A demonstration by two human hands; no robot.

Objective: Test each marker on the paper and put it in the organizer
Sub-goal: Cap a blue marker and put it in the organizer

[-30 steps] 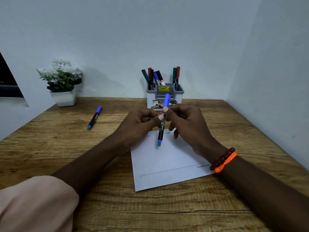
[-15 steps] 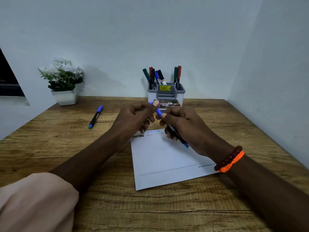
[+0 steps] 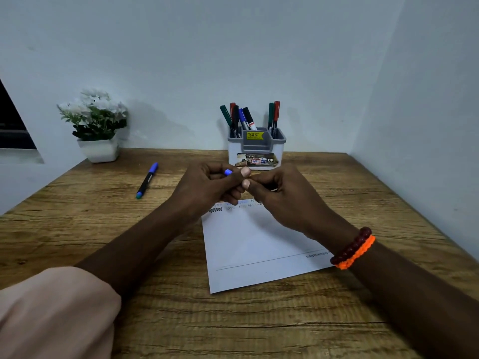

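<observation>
Blue cap peeks out of left hand, fingers curled round it. Right hand curled around marker body, mostly hidden, thumbs touching. Both hands above top edge of paper, scribble row visible there. Organizer behind hands at wall, markers upright in it. Second blue-capped marker lies loose on wooden table, left of hands, near flower pot.

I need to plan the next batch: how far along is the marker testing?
Mostly done, it seems: several markers stand in the organizer, and scribbles line the paper's top edge. In hand: the left hand and right hand grip a blue-capped marker. Left: one blue marker on the table.
</observation>
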